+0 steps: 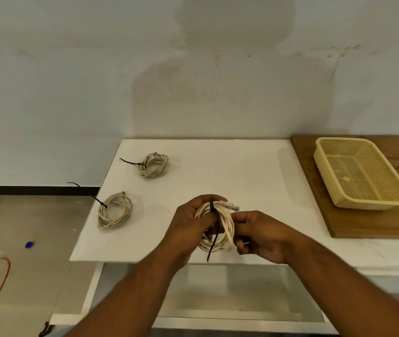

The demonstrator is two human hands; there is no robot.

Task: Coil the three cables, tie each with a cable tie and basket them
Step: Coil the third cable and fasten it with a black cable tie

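**Three coiled cables, the last one in hand**

Two beige coils lie on the left part of a white table [217, 166]. These are a far coil [154, 164] and a near coil [114, 210], each bound by a black tie with a long tail sticking out to the left.

The third coil [225, 222] is held above the table's near edge. The left hand [188, 222] wraps its curled fingers round the coil's top and left side. The right hand [259, 235] grips the right side between thumb and curled fingers.

A black tie [214, 242] crosses over the top of this coil, and its tail hangs down through the loop. A plug [231, 205] pokes out at the top.

A yellow basket [363, 205] sits well to the right on a wooden board [375, 224].
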